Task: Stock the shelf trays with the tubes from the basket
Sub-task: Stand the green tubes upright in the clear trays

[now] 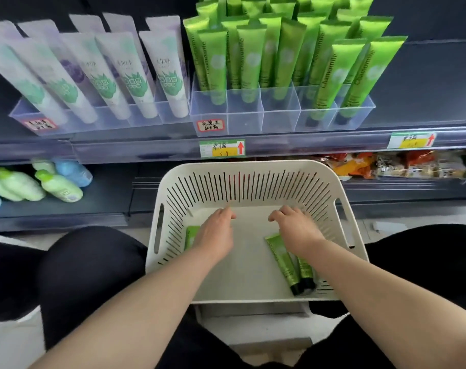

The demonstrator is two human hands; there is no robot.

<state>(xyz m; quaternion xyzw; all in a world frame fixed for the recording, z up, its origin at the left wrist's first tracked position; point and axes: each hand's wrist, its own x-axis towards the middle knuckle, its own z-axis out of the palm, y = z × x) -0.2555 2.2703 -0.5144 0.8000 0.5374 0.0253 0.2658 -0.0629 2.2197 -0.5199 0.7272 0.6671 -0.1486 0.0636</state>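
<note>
**Stocking judged near its end.** Far left, the aloe tube tray (114, 121) holds white tubes. The left hand (215, 233), fingers loosely curled, covers one green tube (192, 235) at the left of the white basket (253, 166); whether it grips cannot be told. Far centre, the Chamomile tray (279, 115) is mostly filled, three front cells apparently vacant. The right hand (295, 227), loosely curled and holding nothing, hovers over two green tubes (283, 262) at near right.

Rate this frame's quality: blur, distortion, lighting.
Head view: wide-angle lens bows the shelf edge and fans the green tubes outward; white tubes at left look soft; basket, left hand and right hand are sharper; light is even, shadows faint.
</note>
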